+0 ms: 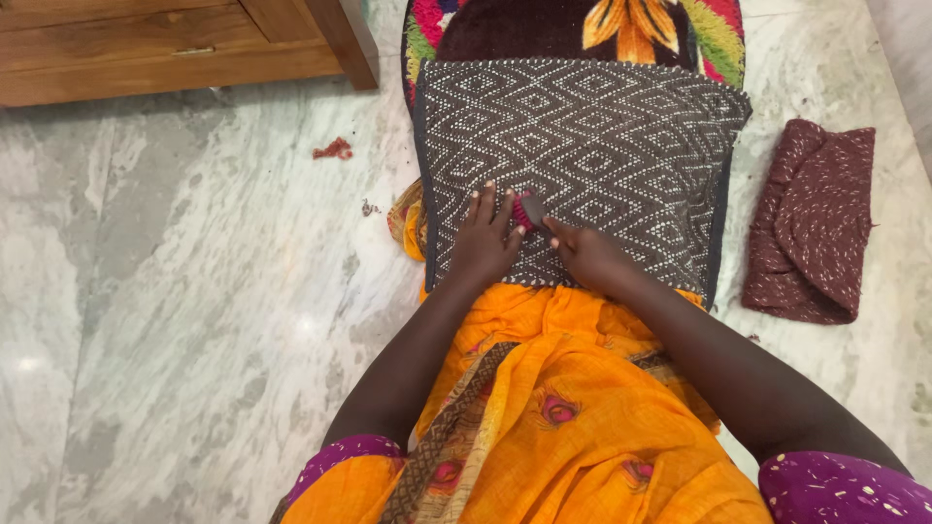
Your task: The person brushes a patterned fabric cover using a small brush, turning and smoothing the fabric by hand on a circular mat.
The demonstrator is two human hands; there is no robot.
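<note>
A dark cushion (602,136) with a white diamond pattern lies on the floor in front of my orange-draped lap. My left hand (482,243) rests flat on its near edge, fingers spread. My right hand (587,254) sits just to the right and pinches a small red and pink piece (525,211) against the cushion cover. The piece is mostly hidden between my two hands, so its shape is unclear.
A folded maroon cloth (814,221) lies to the right on the marble floor (194,291). A colourful floral mat (631,27) lies beyond the cushion. A wooden cabinet (175,44) stands at the top left. Red scraps (334,149) lie near it.
</note>
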